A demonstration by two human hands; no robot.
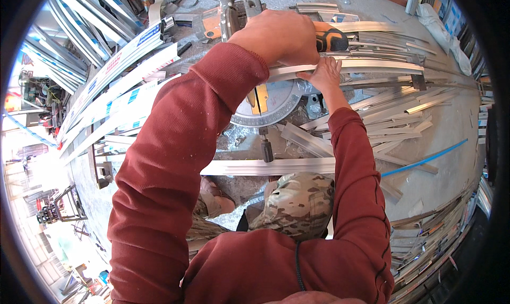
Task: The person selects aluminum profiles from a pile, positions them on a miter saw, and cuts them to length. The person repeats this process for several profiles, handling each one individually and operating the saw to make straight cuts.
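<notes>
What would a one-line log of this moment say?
left hand: on saw handle | right hand: on pale strip | blue strip: at right

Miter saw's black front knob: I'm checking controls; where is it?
In the head view, the black front knob sits slightly right of centre, between the round turntable and the nearer pale profile.

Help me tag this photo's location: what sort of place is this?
Likely a metalworking or profile-cutting workshop: there's a miter saw, long pale profiles piled at left, and loose strips strewn across the floor.
</notes>
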